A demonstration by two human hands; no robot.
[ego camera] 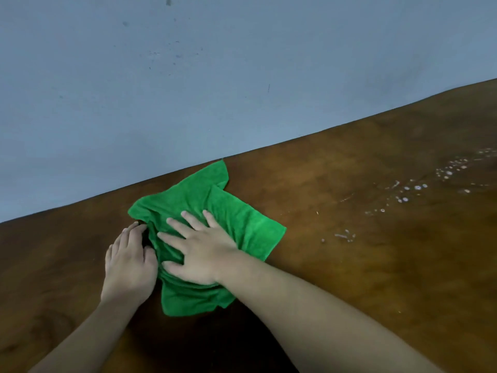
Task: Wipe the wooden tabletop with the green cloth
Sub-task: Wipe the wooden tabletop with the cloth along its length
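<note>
A green cloth (236, 211) lies rumpled on the brown wooden tabletop (349, 251), its far corner touching the table's back edge. My right hand (196, 246) presses flat on the cloth's middle with fingers spread. My left hand (129, 262) rests at the cloth's left edge, its fingertips curled against the bunched folds there. Whether those fingers pinch the fabric is hidden.
A trail of white droplets and foam specks (416, 188) runs across the tabletop to the right of the cloth. A plain blue-grey wall (188, 76) rises directly behind the table's back edge.
</note>
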